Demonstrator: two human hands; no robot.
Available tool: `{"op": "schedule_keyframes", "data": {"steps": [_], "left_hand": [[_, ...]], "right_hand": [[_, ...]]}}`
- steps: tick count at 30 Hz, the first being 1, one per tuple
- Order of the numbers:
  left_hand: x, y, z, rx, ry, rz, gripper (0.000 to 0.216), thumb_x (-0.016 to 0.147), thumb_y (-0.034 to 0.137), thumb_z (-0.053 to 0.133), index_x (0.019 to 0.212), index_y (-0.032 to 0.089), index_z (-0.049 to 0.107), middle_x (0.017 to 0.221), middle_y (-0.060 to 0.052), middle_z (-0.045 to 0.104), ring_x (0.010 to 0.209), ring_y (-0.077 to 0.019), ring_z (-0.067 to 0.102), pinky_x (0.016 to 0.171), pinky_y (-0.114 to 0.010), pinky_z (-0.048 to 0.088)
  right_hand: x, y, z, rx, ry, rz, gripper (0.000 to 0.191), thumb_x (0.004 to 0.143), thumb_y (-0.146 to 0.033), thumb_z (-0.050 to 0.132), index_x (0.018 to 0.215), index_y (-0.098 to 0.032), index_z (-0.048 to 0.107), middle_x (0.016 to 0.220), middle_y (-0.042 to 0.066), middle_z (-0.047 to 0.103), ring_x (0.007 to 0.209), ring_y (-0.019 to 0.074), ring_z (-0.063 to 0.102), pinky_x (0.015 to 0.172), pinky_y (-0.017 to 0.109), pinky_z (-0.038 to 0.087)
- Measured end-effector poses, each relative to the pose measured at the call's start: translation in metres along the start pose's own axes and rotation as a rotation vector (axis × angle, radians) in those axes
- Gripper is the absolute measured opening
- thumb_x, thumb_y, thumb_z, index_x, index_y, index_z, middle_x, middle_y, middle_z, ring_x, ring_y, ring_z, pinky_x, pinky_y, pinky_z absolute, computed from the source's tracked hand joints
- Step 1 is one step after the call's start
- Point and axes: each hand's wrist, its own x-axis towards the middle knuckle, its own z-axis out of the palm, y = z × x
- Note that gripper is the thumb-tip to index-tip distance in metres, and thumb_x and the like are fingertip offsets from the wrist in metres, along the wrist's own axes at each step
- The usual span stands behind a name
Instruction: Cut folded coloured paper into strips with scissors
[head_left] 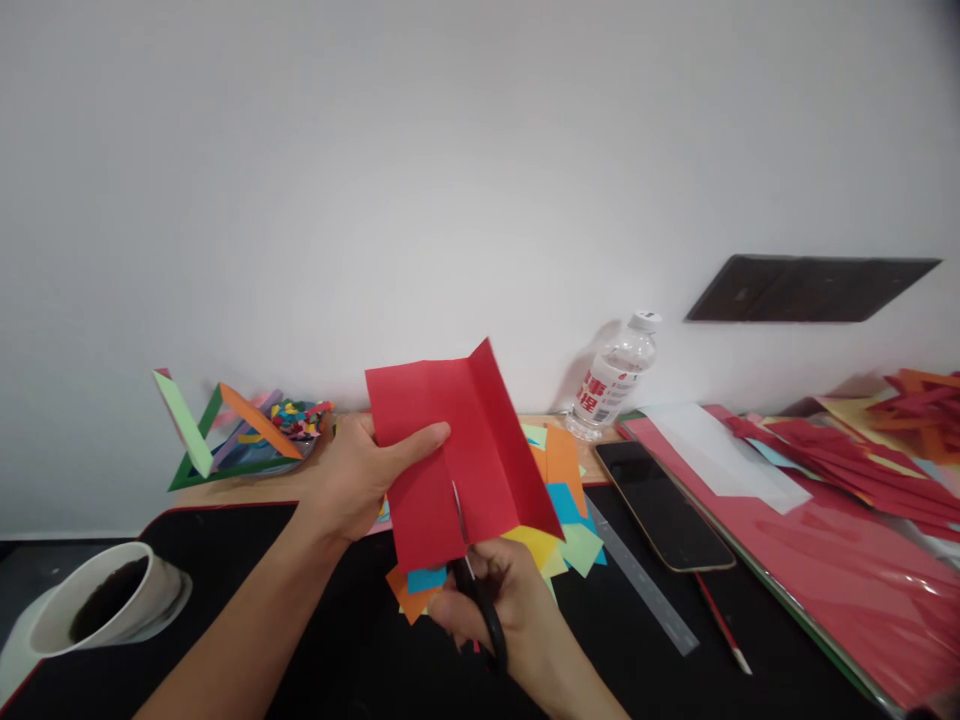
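Observation:
A creased sheet of red paper [480, 440] is held up above the table, its right part folded toward me. My left hand [367, 465] pinches its left edge, thumb on the near face and fingers behind. In my right hand [502, 590] is a pair of black-handled scissors [480, 605], gripped by the loops. One blade lies over the lower middle of the red paper, along a crease; the other blade is hidden behind the sheet. Beneath the paper lie coloured paper scraps [562, 520] in orange, blue, yellow and green.
A cup of dark liquid [142, 600] stands at the left. Behind are folded paper frames [196, 450] and a water bottle [611, 380]. Rightward lie a phone [664, 505], a ruler [645, 580], a red pencil-like stick [724, 625], and plastic-wrapped red paper [840, 580] with cut strips [862, 465].

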Motion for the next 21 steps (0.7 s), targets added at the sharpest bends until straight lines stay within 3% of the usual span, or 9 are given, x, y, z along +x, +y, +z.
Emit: {"op": "schedule_keyframes", "data": {"steps": [2, 6, 21], "left_hand": [[-0.0027, 0.0007, 0.0018, 0.046, -0.027, -0.014, 0.021, 0.063, 0.029, 0.081, 0.074, 0.015, 0.07, 0.076, -0.005, 0.074, 0.064, -0.0188, 0.068, 0.056, -0.026, 0.055], [-0.0073, 0.0019, 0.0046, 0.086, -0.076, 0.0, 0.017, 0.066, 0.029, 0.079, 0.074, 0.017, 0.07, 0.075, -0.002, 0.074, 0.063, -0.0163, 0.068, 0.053, -0.021, 0.053], [-0.0094, 0.0017, 0.0056, 0.123, -0.049, 0.006, 0.021, 0.065, 0.033, 0.078, 0.075, 0.016, 0.069, 0.081, -0.006, 0.075, 0.068, -0.0204, 0.07, 0.057, -0.025, 0.056]], "right_hand": [[0.0001, -0.0013, -0.0005, 0.0, -0.025, -0.033, 0.041, 0.056, -0.046, 0.083, 0.057, -0.016, 0.054, 0.049, -0.005, 0.046, 0.044, 0.0076, 0.039, 0.043, 0.021, 0.032], [0.0003, -0.0018, -0.0013, 0.041, -0.042, -0.097, 0.036, 0.057, -0.039, 0.084, 0.067, -0.017, 0.058, 0.057, -0.004, 0.05, 0.051, 0.0095, 0.041, 0.05, 0.022, 0.035], [0.0021, -0.0054, -0.0007, 0.025, -0.071, -0.1, 0.043, 0.061, -0.048, 0.08, 0.058, -0.019, 0.049, 0.052, -0.006, 0.038, 0.047, 0.0081, 0.029, 0.047, 0.024, 0.028]]}}
